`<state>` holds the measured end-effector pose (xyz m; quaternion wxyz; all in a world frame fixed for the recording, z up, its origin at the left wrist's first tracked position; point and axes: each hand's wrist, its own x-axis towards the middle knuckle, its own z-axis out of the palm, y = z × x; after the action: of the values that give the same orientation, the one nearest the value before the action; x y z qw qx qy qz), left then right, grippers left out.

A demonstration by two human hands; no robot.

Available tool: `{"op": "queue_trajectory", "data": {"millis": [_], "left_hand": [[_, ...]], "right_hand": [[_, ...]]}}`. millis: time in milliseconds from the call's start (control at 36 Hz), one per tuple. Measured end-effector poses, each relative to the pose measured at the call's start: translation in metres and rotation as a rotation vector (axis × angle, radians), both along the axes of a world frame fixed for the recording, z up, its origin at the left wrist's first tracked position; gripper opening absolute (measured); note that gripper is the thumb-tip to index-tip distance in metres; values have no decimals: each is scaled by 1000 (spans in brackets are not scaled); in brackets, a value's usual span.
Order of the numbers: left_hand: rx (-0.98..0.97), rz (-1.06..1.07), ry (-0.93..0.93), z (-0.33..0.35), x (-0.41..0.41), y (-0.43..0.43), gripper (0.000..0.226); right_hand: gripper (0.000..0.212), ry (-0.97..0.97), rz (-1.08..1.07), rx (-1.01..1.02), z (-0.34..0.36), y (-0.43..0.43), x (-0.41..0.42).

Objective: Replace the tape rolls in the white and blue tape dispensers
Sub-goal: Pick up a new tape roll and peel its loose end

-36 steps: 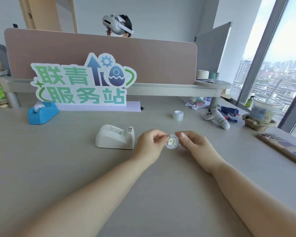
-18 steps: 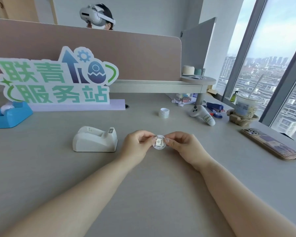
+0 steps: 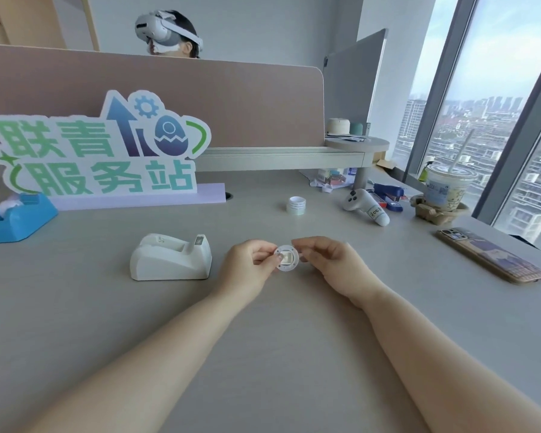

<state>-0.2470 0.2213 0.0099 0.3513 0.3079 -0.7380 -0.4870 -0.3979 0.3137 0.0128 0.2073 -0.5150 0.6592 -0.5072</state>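
A small round white tape spool (image 3: 286, 258) is pinched between my left hand (image 3: 250, 266) and my right hand (image 3: 328, 260), just above the desk's middle. The white tape dispenser (image 3: 171, 257) stands to the left of my hands, its roll bay showing no roll. The blue tape dispenser (image 3: 18, 217) sits at the far left with a white roll in it. A spare roll of clear tape (image 3: 296, 205) stands on the desk behind my hands.
A green and blue cut-out sign (image 3: 100, 151) stands at the back left. A white controller (image 3: 366, 210), a blue stapler (image 3: 388, 193), a drink cup (image 3: 447, 189) and a phone (image 3: 491, 254) lie at the right. Another person in a headset sits behind the divider (image 3: 231, 98).
The camera has swung, so the scene shifted in view. Both hands keep the spool between them at the same spot on the desk.
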Motion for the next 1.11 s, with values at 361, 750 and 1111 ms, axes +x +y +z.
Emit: {"op": "queue_trajectory", "data": {"millis": [361,750,1111], "left_hand": [[133,-48,115,1,2,-2,11],[-116,152,-212,6,-67,-33,12],[-263,342,-372,-9,-151,-101,17]], "right_hand": [[12,93,57,-16,-4,-1,1],[16,148,-379,75,-3,-17,-75],[19,237,-408,122,-10,-82,-128]]}}
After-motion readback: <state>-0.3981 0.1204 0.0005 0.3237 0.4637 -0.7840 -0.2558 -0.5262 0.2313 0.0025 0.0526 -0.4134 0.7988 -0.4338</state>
